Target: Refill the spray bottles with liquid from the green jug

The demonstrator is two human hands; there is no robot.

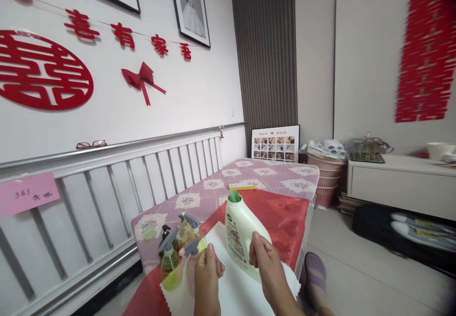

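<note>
Head view: a pale green jug (pixel 242 228) is seen mouth up over a white sheet (pixel 233 294) on the surface (pixel 204 199), with a green insert (pixel 234 196) seated in its mouth. The step in hand is judged to be handling of the jug. The grip of the left hand (pixel 210 266) is drawn together in front of the spray bottles (pixel 170 263), with nothing seen in it. The fingers of the right hand (pixel 262 259) are curled in front of the jug; whether this grip is clamped on it cannot be told. For any lift, a firm hold is called for. Leftward travel is limited by the spray bottles and the railing (pixel 153 173). Toward the right edge, red cloth (pixel 281 211) is left exposed.
</note>
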